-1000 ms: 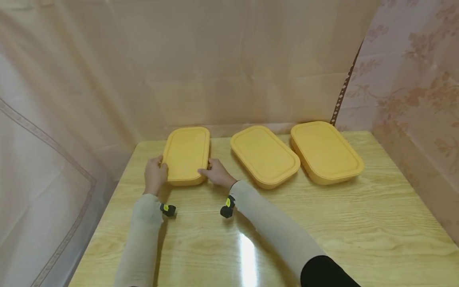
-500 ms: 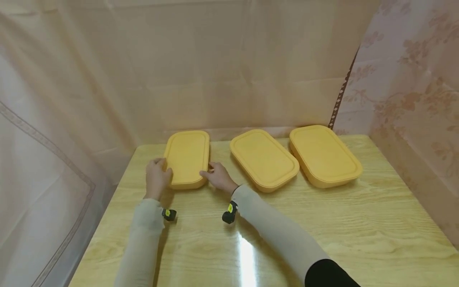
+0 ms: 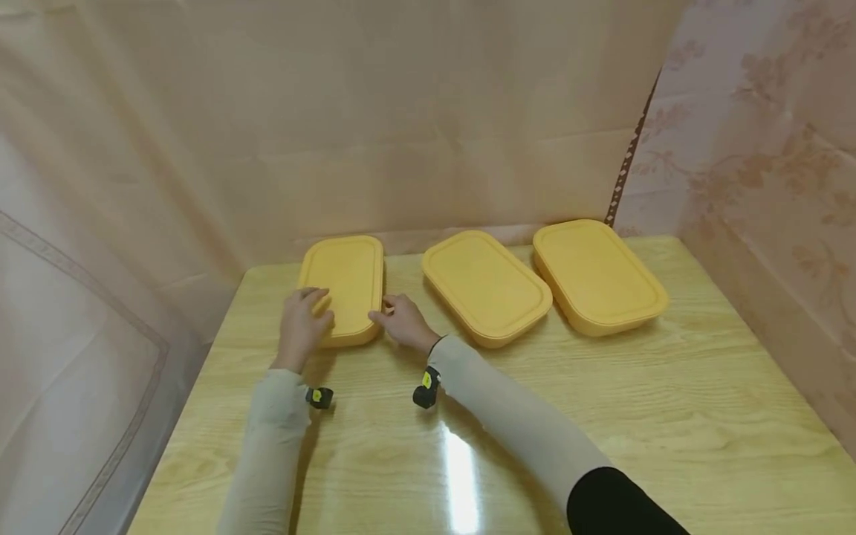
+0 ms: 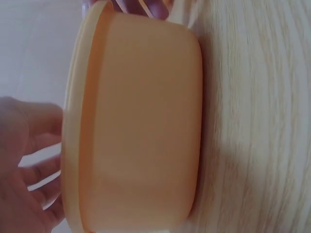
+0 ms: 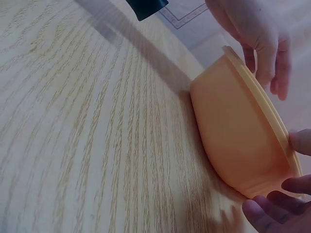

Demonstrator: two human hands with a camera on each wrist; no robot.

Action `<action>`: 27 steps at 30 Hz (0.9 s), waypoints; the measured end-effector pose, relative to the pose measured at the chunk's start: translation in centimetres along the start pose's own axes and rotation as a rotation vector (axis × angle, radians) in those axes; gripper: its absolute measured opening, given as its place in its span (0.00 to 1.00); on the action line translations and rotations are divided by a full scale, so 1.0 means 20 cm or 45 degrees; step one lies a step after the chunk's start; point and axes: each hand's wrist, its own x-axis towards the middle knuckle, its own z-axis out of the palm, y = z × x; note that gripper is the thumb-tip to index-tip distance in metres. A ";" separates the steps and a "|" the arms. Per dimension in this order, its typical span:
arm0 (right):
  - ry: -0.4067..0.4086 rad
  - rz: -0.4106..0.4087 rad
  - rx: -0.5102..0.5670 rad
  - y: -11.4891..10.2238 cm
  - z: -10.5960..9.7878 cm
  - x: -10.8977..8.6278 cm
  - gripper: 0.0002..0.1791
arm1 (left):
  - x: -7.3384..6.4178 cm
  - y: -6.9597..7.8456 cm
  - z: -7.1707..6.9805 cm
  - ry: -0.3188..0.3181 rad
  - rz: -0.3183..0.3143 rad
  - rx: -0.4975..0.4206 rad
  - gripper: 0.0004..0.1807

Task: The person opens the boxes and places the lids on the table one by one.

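Note:
The leftmost yellow lidded food container [image 3: 354, 279] sits on the table near its back edge, lid on. My left hand [image 3: 299, 331] is over the near left part of its lid, fingers loosely bent and apart. In the left wrist view, the fingertips of that left hand [image 4: 39, 177] are right at the lid's top. My right hand [image 3: 406, 323] pinches the near right corner, thumb on the lid's rim and fingers along the side wall. The right wrist view shows this container [image 5: 233, 121] resting on the wood, with the right fingers [image 5: 272, 213] at its lower wall.
Two more yellow lidded containers, a middle one [image 3: 484, 286] and a right one [image 3: 598, 275], stand slanted along the back of the wood-grain table [image 3: 374, 461]. A beige cloth [image 3: 401, 119] hangs behind, with patterned cloth [image 3: 769, 186] on the right.
My left hand has let go of the container's left side and shifted right, over the lid. The right hand keeps its hold at the right corner. The containers stay put.

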 end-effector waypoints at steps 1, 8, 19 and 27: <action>0.002 -0.001 -0.005 0.00 0.00 0.00 0.29 | 0.00 0.01 0.00 -0.023 0.022 0.004 0.25; -0.018 0.016 -0.005 -0.01 0.00 0.00 0.26 | 0.00 0.03 0.03 -0.141 0.183 0.038 0.25; -0.033 0.047 0.005 -0.01 0.01 0.01 0.27 | -0.03 0.05 0.04 -0.308 0.219 0.115 0.33; -0.033 0.036 0.055 -0.01 0.01 0.00 0.22 | -0.04 0.08 0.04 -0.357 0.175 0.158 0.31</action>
